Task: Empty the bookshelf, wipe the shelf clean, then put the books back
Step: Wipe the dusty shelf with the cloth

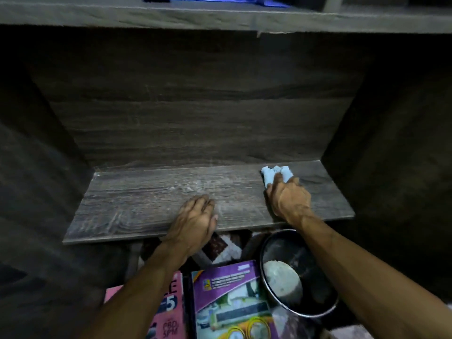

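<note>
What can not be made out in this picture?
All in the head view.
- Pink book: title half covered by the left arm, cut by the bottom edge.
- Cloth: mostly under the right hand.
- Blue thing on the upper board: cut by the top edge.
- Space under the shelf: dark, partly behind the left hand.
- Pale lump in the pot: too blurred to name.
</note>
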`<move>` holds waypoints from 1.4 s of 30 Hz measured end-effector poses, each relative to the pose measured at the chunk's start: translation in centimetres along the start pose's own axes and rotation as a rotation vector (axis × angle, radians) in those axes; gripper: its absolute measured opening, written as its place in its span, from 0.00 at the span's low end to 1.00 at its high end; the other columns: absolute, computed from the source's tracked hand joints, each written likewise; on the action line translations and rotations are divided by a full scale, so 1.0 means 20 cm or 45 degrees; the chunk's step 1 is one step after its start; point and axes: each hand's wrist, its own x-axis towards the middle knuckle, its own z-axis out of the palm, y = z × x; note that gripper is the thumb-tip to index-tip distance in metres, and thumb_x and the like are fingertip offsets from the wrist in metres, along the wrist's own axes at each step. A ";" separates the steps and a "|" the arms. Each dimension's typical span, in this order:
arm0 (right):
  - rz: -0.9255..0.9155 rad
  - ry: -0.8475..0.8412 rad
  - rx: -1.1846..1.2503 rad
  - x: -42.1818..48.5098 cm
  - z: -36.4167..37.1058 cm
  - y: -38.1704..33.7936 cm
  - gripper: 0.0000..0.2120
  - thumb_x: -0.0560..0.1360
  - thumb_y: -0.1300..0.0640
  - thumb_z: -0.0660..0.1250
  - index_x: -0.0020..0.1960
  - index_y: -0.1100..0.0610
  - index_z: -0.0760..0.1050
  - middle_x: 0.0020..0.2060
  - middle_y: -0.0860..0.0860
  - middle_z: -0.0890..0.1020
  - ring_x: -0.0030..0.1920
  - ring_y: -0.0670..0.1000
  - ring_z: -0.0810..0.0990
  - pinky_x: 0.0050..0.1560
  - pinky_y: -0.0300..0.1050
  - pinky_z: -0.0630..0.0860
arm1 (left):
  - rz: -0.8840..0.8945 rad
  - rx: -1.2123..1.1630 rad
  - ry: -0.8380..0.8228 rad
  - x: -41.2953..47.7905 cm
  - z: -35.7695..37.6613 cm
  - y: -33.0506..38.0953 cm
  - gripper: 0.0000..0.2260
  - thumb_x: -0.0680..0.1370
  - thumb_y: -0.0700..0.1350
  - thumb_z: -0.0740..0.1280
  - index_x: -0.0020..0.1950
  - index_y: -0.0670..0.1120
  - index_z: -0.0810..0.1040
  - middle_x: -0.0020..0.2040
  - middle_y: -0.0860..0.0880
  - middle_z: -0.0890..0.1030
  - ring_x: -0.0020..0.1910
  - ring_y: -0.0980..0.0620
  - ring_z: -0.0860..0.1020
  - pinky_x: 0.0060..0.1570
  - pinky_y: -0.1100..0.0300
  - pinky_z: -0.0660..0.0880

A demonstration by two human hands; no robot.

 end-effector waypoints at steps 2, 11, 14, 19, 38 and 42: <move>0.093 -0.050 -0.108 -0.07 -0.07 0.12 0.26 0.83 0.42 0.50 0.78 0.52 0.59 0.67 0.64 0.68 0.60 0.65 0.76 0.60 0.58 0.73 | 0.026 -0.032 -0.019 0.04 0.03 0.09 0.24 0.81 0.52 0.52 0.68 0.40 0.76 0.67 0.40 0.76 0.67 0.40 0.74 0.66 0.44 0.72; -0.357 0.067 0.033 -0.39 -0.01 -0.13 0.24 0.83 0.44 0.54 0.77 0.50 0.66 0.61 0.63 0.73 0.55 0.64 0.76 0.57 0.54 0.73 | 0.032 0.051 -0.010 0.05 0.09 0.22 0.24 0.81 0.51 0.52 0.67 0.37 0.76 0.67 0.37 0.76 0.67 0.38 0.74 0.67 0.44 0.71; -0.367 0.038 -0.028 -0.39 0.03 -0.13 0.24 0.83 0.43 0.54 0.77 0.46 0.65 0.62 0.61 0.71 0.59 0.63 0.72 0.59 0.55 0.68 | 0.038 0.095 -0.004 0.03 0.10 0.22 0.26 0.81 0.53 0.52 0.68 0.37 0.76 0.67 0.38 0.76 0.68 0.38 0.73 0.67 0.44 0.70; 0.095 0.190 -0.173 -0.28 -0.07 0.34 0.24 0.82 0.43 0.56 0.75 0.49 0.68 0.59 0.63 0.74 0.57 0.64 0.75 0.56 0.56 0.72 | -0.013 0.056 -0.018 0.02 0.14 0.23 0.28 0.83 0.55 0.46 0.73 0.39 0.70 0.73 0.41 0.71 0.74 0.40 0.67 0.73 0.45 0.62; -0.029 0.370 0.079 -0.51 -0.05 0.37 0.18 0.78 0.49 0.66 0.64 0.55 0.79 0.51 0.63 0.74 0.46 0.64 0.77 0.46 0.54 0.77 | -0.063 0.081 -0.037 0.05 0.17 0.26 0.29 0.82 0.54 0.43 0.76 0.40 0.65 0.76 0.41 0.66 0.76 0.41 0.62 0.75 0.44 0.59; -0.376 0.308 0.224 -0.47 0.07 -0.02 0.20 0.80 0.45 0.63 0.69 0.51 0.76 0.58 0.61 0.74 0.53 0.62 0.74 0.55 0.54 0.73 | -0.070 0.083 -0.039 0.04 0.18 0.25 0.28 0.82 0.54 0.43 0.76 0.40 0.66 0.76 0.41 0.67 0.76 0.41 0.62 0.74 0.44 0.60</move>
